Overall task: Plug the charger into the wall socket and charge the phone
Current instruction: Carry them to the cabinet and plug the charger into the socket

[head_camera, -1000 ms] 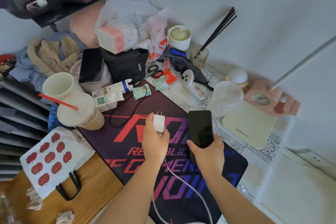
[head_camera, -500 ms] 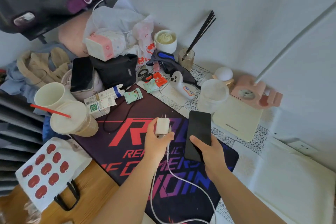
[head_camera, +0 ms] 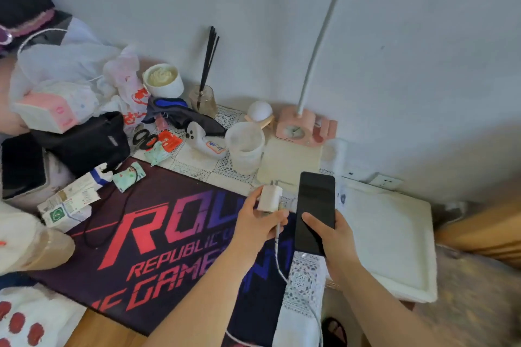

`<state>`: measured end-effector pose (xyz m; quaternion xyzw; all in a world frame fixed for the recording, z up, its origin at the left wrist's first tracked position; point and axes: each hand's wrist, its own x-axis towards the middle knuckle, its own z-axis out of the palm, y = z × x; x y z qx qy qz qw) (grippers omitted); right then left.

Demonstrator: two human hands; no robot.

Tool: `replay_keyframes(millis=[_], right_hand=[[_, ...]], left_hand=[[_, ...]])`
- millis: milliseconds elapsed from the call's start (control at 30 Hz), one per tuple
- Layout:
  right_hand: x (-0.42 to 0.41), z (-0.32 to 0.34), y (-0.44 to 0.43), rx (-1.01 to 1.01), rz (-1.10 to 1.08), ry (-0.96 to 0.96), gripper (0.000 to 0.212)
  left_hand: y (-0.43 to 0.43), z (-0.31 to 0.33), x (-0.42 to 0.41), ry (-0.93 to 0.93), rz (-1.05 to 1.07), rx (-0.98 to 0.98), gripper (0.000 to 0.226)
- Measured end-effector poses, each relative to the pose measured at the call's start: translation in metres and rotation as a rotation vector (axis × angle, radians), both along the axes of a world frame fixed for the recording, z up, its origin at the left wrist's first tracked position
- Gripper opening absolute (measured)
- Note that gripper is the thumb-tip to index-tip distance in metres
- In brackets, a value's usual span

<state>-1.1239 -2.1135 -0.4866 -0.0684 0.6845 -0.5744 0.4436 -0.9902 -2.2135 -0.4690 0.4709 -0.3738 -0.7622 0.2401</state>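
The left hand [head_camera: 255,222] grasps the small white cube-shaped plastic charger [head_camera: 269,198] between thumb and fingers, its two metal prongs pointing up and away from the person, toward the back wall, while a thin white cable [head_camera: 277,251] drops from the charger's near end and trails down past the wrist. The right hand [head_camera: 331,236] is wrapped around the lower half of the slim black glass-fronted phone [head_camera: 315,211], thumb laid across the dark screen, the phone's long axis running away from the person and roughly parallel to the charger, just to its right. The move ahead turns on the white wall socket [head_camera: 385,182]: it sits low on the wall, to the right of and beyond the phone, just above the far edge of the white foam tray [head_camera: 394,248]. So the charger lies to the left of the socket with the phone and the right hand between them, and the right hand is the nearer of the two (though it is the one busy with the phone). The prongs look tilted a little left of the socket's direction, though motion blur makes the socket's face and hole pattern hard to read. In my judgement the charger must cross rightward over or behind the phone and turn its prongs toward the wall plate; nothing is plugged in yet.
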Motion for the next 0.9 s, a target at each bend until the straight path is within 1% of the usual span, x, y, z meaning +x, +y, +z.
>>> replay_keyframes(millis=[133,267,367,433,533,667,800,900], right_hand=[[-0.039,0.004,0.037,0.0,-0.084,0.044,0.035],[-0.082,0.004,0.074,-0.006,-0.131,0.073,0.032],[-0.118,0.0,0.098,0.006,-0.169,0.088,0.035],[-0.143,-0.003,0.111,0.018,-0.185,0.096,0.038],[-0.179,-0.01,0.131,0.027,-0.188,0.085,0.035],[-0.223,-0.022,0.153,0.039,-0.19,0.05,0.036],[-0.258,-0.038,0.168,0.072,-0.171,0.036,0.041],[-0.278,-0.049,0.174,0.075,-0.16,0.029,0.038]], left_hand=[[0.024,0.002,-0.05,-0.008,-0.119,-0.039,0.064],[0.049,-0.001,-0.104,0.006,-0.217,-0.035,0.056],[0.068,-0.006,-0.147,-0.027,-0.271,-0.046,0.054],[0.081,-0.009,-0.174,-0.062,-0.286,-0.044,0.054],[0.098,-0.015,-0.214,-0.11,-0.319,-0.036,0.057],[0.114,-0.025,-0.26,-0.16,-0.345,-0.032,0.057],[0.127,-0.037,-0.297,-0.212,-0.337,-0.033,0.059],[0.131,-0.047,-0.321,-0.242,-0.336,-0.018,0.059]])
